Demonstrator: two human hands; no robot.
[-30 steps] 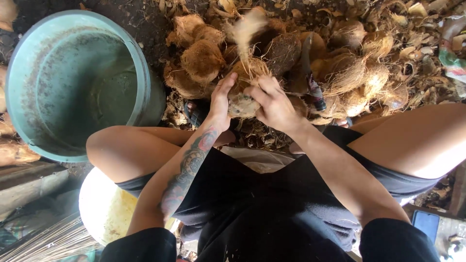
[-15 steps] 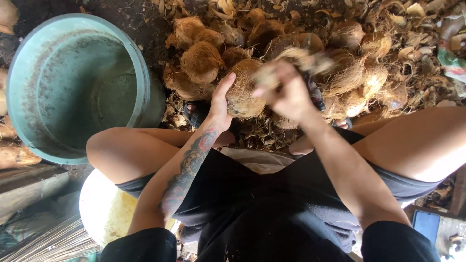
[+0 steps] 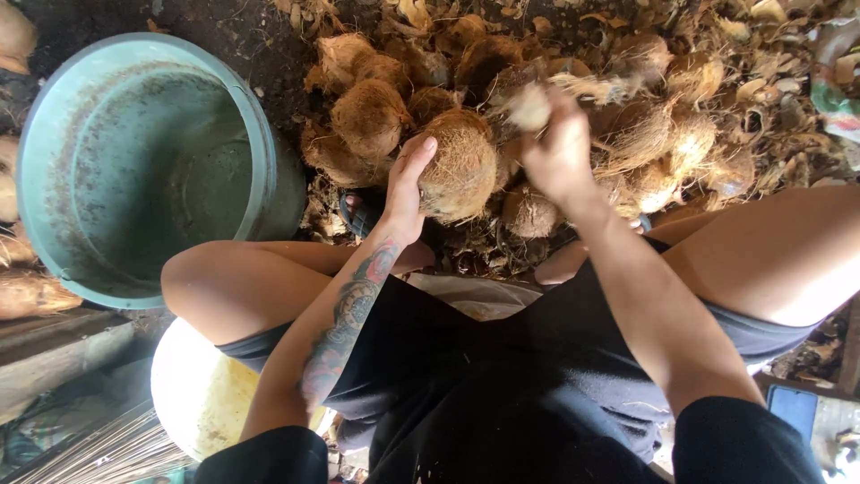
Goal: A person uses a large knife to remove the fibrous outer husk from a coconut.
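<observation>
I sit with knees apart above a heap of brown coconut husks. My left hand presses against the left side of a round, fibrous coconut and steadies it. My right hand is blurred with motion to the right of the nut. It grips a pale strip of husk fibre that trails away toward the upper right. The fingers of that hand are closed around the fibre.
A large teal plastic bucket stands at the left, its inside stained. More husked coconuts and torn husk pieces cover the ground ahead. A pale yellow tub sits under my left thigh.
My right hand has torn a strip of fibre off the coconut and swung it up and to the right. The left hand has stayed on the nut.
</observation>
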